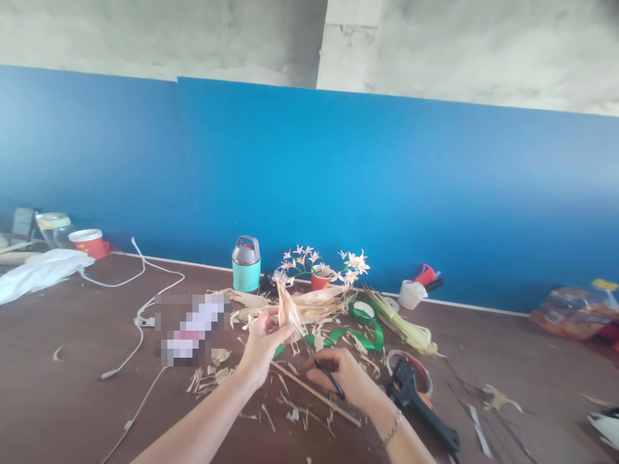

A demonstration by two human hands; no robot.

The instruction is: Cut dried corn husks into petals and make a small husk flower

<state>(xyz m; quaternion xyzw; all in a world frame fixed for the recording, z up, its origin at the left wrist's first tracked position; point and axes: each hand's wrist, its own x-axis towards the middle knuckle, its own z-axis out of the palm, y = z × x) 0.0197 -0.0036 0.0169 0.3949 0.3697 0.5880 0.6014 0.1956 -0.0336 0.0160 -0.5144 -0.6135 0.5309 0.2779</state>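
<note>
My left hand point(261, 341) is closed, pinching a pale dried husk strip point(286, 306) and holding it upright above the brown table point(72, 361). My right hand point(345, 377) is closed through the black handles of a pair of scissors point(322, 367), whose blades point up toward the base of the strip. Husk trimmings point(207, 379) lie scattered under both hands. A thin wooden stick point(314, 393) lies on the table between my wrists.
A black glue gun point(420, 403) lies right of my right hand beside a tape roll point(411, 361). Green ribbon point(360, 332), a straw bundle point(401, 325), a teal container point(246, 264), paper flowers in a red cup point(322, 267) and a white cable point(140, 322) lie about. A blue wall stands behind.
</note>
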